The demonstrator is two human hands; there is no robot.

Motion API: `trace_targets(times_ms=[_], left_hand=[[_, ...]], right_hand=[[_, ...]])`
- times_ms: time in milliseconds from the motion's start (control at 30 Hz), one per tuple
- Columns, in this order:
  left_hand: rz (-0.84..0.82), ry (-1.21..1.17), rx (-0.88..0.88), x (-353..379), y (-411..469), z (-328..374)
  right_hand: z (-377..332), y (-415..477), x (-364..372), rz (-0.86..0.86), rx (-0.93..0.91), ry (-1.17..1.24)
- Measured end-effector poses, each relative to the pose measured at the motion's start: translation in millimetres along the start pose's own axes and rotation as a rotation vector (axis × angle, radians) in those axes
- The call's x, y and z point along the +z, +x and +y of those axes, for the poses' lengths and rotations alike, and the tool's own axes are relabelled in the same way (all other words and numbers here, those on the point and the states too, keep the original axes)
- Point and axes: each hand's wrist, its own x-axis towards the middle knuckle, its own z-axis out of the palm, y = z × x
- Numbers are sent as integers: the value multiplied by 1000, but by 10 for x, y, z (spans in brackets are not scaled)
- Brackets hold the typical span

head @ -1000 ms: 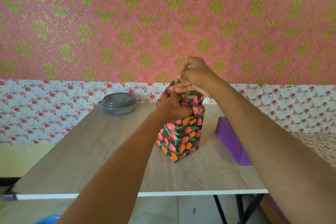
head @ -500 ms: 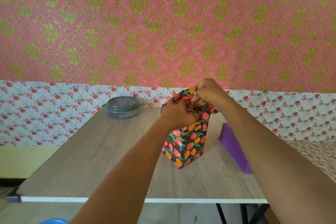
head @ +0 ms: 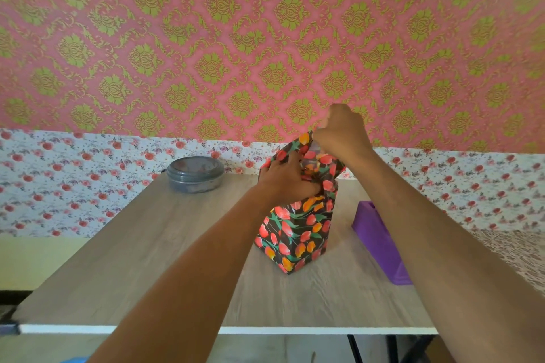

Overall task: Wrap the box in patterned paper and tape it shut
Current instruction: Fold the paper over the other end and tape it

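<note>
A box wrapped in dark paper with red and orange tulips (head: 295,233) stands upright on a wooden table (head: 147,259), one corner toward me. My left hand (head: 284,178) grips the gathered paper at the box's top left. My right hand (head: 342,132) is raised above the top and pinches a paper flap upward. The open top of the box is mostly hidden behind both hands. I see no tape on the paper.
A round grey lidded container (head: 195,174) sits at the table's back left. A purple plastic object (head: 380,240) lies to the right of the box, partly under my right forearm. The table's white front edge (head: 265,330) is near me; a patterned wall stands behind.
My right hand has closed on the paper flap and lifted it higher. My left hand keeps its hold on the top of the box. The box stays put.
</note>
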Motion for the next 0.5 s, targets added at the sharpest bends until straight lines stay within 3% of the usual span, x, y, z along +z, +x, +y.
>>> trace_targets(times_ms=[233,333,500], left_hand=[[-2,7,40,-6,-9,68],[-12,-116,51,-65,3,67],[105,-162,73,-143,14,-8]], right_hand=[[-56,-68,-13,-166,150,292],[-19,-96,40,-180,188,456],[-60,-51,120,-294,289,566]])
